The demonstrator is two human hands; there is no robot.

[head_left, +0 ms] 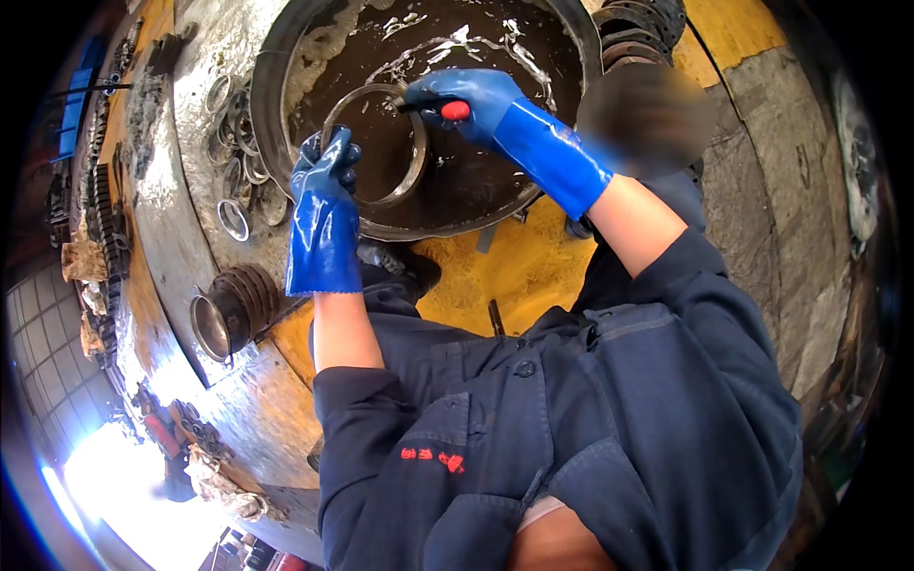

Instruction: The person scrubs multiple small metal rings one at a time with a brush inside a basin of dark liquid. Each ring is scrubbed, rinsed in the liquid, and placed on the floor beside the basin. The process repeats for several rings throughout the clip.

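Note:
Both my hands wear wet blue rubber gloves. My left hand (326, 164) is closed round the left side of a metal ring (419, 160), tilted over a wide round basin (271, 105). In my right hand (466, 98) is a tool with a red-ended handle (455, 111); its dark front part meets the ring's upper right rim, and its exact kind is hidden by my fingers. Dark liquid (476, 181) with patches of foam fills the basin below the ring.
Several loose metal rings (232, 220) lie left of the basin. A stack of ribbed round parts (228, 314) stands nearer at the left. More dark discs (640, 29) are stacked at the far right. Yellow floor covering (495, 276) shows between my legs and the basin.

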